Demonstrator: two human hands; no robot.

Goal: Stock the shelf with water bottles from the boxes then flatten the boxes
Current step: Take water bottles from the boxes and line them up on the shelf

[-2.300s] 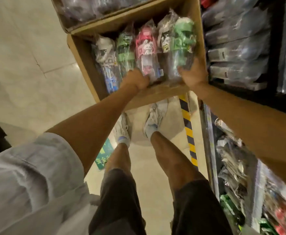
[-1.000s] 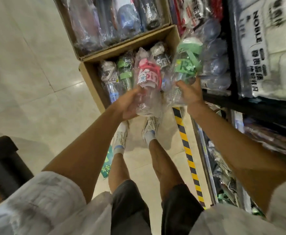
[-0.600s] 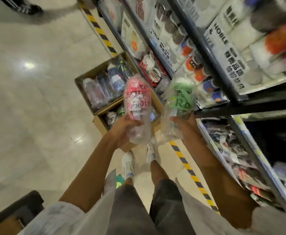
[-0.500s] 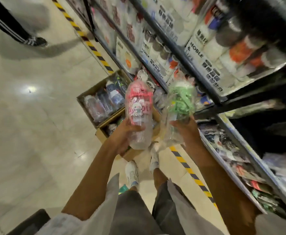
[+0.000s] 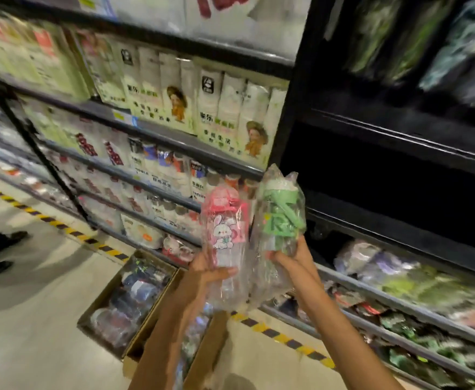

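Before dark shelf (image 5: 399, 209), mid-air: pink bottle (image 5: 226, 235), upright, gripped low by left hand (image 5: 205, 270), body rising to 12 o'clock. Green bottle (image 5: 280, 220) touching at 3 o'clock, gripped low by right hand (image 5: 295, 258). Boxes (image 5: 146, 327) at 7 o'clock.

The left hand (image 5: 202, 273) grips a pink bottle (image 5: 226, 235), the right hand (image 5: 295, 258) a green bottle (image 5: 280, 220), near dark shelves (image 5: 399, 153).

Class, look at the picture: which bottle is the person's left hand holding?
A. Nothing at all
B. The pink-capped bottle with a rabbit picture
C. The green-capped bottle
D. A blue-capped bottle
B: the left hand grips the plastic-wrapped pink-capped bottle with the rabbit picture, while the right hand holds the green-capped bottle.
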